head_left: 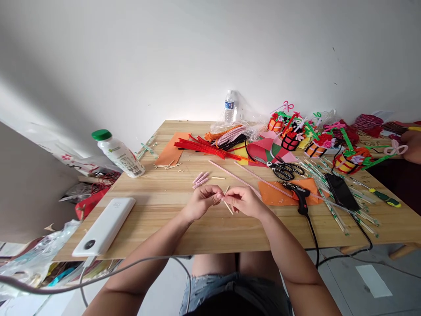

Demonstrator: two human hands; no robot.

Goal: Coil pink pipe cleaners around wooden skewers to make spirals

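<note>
My left hand (204, 202) and my right hand (242, 201) meet fingertip to fingertip over the front middle of the table. Both are closed in a pinch around a thin wooden stick (229, 208), whose ends show above and below the fingers. A small bit of pink seems to show at the fingertips, too small to make out. Just beyond my left hand lie several pink coiled pieces (200, 179) beside another short stick (218, 178). Long pale pink pipe cleaners (230, 174) stretch across the wood behind my right hand.
A white power bank (104, 226) and a green-capped bottle (119, 153) stand left. Red pipe cleaners (204, 146), scissors (284, 169), a glue gun (301, 195), a phone (342, 192) and a screwdriver (384, 197) lie right. Another person's hand (411, 146) is at the far right.
</note>
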